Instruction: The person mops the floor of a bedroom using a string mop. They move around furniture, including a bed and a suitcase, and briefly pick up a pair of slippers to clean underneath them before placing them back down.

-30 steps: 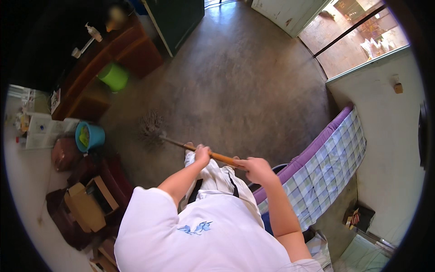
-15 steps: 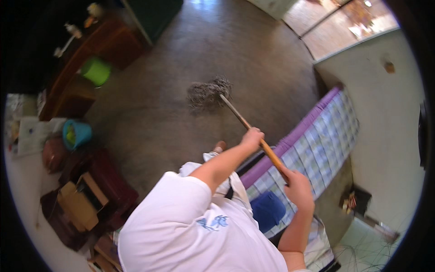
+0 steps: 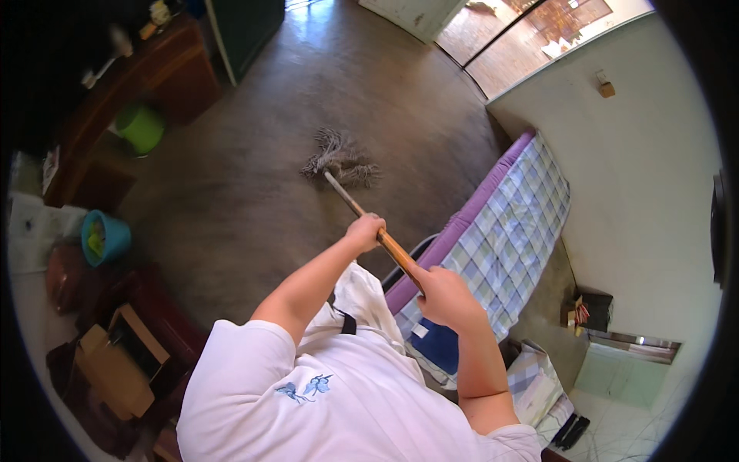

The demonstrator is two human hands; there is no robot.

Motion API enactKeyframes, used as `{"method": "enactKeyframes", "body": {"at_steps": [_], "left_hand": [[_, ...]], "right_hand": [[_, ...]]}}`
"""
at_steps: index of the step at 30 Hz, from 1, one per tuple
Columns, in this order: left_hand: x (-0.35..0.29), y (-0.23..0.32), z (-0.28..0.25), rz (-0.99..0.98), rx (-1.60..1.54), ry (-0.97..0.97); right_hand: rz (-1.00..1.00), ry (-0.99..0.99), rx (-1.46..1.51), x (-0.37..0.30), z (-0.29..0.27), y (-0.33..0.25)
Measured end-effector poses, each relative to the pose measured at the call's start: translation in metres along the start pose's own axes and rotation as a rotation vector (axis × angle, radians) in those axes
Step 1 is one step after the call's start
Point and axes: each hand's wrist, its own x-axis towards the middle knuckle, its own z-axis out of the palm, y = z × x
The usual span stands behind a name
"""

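A string mop [image 3: 339,162] with grey strands lies spread on the brown floor [image 3: 254,192] ahead of me. Its handle [image 3: 397,250], wooden near my hands and paler toward the head, slants back to my body. My left hand [image 3: 366,232] is wrapped round the middle of the handle. Nearer to me, my right hand [image 3: 449,299] grips the upper end, which the palm partly hides. Both arms reach forward from white short sleeves.
A bed [image 3: 508,231] with a checked cover and purple edge stands close on my right, a dark blue cloth [image 3: 436,345] on it. To the left are a green bucket [image 3: 140,128], a blue bin [image 3: 108,237], a cardboard box [image 3: 114,369] and a wooden desk [image 3: 181,73]. A doorway [image 3: 512,38] opens far right.
Both hands and the mop have shifted left in the picture, as has the whole room. The mop strands have swung round and now fan out on both sides of the handle's end.
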Motion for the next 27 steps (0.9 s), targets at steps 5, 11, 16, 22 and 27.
{"method": "enactKeyframes", "body": {"at_steps": [5,11,16,22,27], "left_hand": [[-0.090,0.006,-0.020,-0.234,0.130,-0.115],[-0.175,0.007,-0.033,-0.480,0.192,-0.131],[-0.214,-0.024,-0.017,-0.716,0.250,-0.176],[-0.192,-0.032,0.002,-0.968,0.192,-0.197],[-0.135,-0.046,0.030,-0.995,0.205,0.008]], "right_hand": [[-0.032,-0.200,0.111,-0.024,0.001,-0.034],[-0.223,-0.320,0.148,-0.007,0.025,-0.032],[-0.398,-0.391,0.156,0.038,0.054,-0.022],[-0.472,-0.360,0.077,0.103,0.084,0.025],[-0.546,-0.286,-0.114,0.138,0.053,0.072]]}}
